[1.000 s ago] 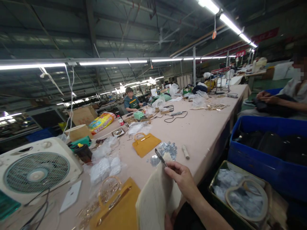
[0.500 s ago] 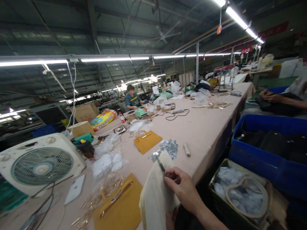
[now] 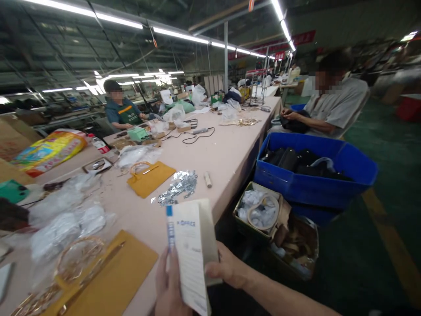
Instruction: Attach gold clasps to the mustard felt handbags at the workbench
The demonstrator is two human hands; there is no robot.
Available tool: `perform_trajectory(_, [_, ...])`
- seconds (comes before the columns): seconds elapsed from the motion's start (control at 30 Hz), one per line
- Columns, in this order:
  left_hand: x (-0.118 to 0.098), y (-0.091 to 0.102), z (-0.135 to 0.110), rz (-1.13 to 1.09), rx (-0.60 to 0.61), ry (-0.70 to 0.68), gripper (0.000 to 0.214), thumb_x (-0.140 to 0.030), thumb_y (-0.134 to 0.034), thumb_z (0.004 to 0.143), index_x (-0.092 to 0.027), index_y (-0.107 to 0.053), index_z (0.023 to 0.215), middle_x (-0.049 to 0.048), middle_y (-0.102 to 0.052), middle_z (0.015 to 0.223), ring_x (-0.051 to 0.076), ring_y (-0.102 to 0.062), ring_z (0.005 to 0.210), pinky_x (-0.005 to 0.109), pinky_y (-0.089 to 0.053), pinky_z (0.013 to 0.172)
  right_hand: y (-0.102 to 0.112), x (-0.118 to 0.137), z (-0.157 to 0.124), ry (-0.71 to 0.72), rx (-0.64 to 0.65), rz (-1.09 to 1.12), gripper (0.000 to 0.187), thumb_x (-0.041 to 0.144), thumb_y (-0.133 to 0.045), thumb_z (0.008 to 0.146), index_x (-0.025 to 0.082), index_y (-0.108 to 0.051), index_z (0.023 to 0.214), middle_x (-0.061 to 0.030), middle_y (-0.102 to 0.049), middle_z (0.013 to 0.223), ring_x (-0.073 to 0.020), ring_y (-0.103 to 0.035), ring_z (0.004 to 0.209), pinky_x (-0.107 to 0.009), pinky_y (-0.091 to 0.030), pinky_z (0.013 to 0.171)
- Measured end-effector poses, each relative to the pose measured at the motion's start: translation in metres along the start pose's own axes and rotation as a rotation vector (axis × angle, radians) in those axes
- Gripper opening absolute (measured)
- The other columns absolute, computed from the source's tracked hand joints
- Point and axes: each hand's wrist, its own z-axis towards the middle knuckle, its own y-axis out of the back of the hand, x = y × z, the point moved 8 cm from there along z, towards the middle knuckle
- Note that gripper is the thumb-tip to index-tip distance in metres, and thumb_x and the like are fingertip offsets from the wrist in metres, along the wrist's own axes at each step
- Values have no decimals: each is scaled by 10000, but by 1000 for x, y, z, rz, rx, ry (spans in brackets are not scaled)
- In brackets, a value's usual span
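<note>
A notebook with a printed white cover, blue lettering reading "OFFICE" and a blue strip along its left edge is held upright near the table's edge. My left hand is closed round its lower left side. On the other side my right hand grips the right edge, thumb against the cream pages. No slim dark tool shows in either hand now. Just beyond the notebook lies a heap of small silvery metal pieces. A yellow handbag piece with a handle lies left of my hands.
Another yellow handbag piece and a small pale cylinder lie on the table. Plastic bags cover its left side. At right stand a blue tub of dark items and a box. One person sits across, another right.
The view has swung right. The notebook has turned from a blank page to its printed cover. My right hand held a slim dark tool before; my left hand now shows clearly.
</note>
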Motion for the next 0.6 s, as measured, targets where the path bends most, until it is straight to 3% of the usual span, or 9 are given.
perform_trajectory(0.07, [-4,-26,-7,58,130,-83,384,-311,-632,871,-219,-740,1228,98,-582,1522,344,-422,1502,438,-305,1288,15,0,-25,-35,-17,-16,812,652,-886,655,202,-688,1301,-96,-739,1218,-327,-663,1186,-480,-479,1092])
perform_trajectory(0.23, [8,-88,-37,271,359,-255,500,-165,-486,961,-259,-640,1427,96,-452,1632,345,-469,1465,508,-418,1198,69,-14,-77,-87,-168,98,799,747,-775,705,198,-706,1282,-165,-723,1263,-375,-653,1228,-535,-481,1077])
perform_trajectory(0.37, [16,-128,-44,506,590,-464,832,52,-392,804,-267,-466,1570,97,-394,1666,353,-510,1415,531,-465,1133,131,-41,-99,-183,-437,114,669,503,-840,709,194,-688,1282,-185,-724,1257,-377,-710,1118,-555,-567,938])
perform_trajectory(0.47, [6,-128,-11,574,636,-561,901,61,-397,744,-279,-451,1576,61,-434,1648,312,-469,1449,498,-428,1188,193,-63,-103,-272,-585,-55,552,469,-680,847,181,-642,1316,-175,-750,1179,-344,-749,1000,-499,-626,777])
perform_trajectory(0.53, [-3,-113,30,587,550,-551,759,19,-386,828,-251,-515,1525,79,-526,1572,274,-482,1437,477,-413,1212,238,-77,-99,-405,-639,-418,452,379,-554,896,158,-643,1280,-154,-772,1077,-309,-765,886,-443,-634,702])
perform_trajectory(0.6, [-8,-94,76,594,410,-499,533,-99,-408,939,-219,-595,1423,109,-629,1429,269,-566,1336,480,-462,1171,273,-93,-87,-558,-606,-826,373,270,-538,871,150,-680,1195,-138,-780,1020,-285,-771,833,-392,-627,710])
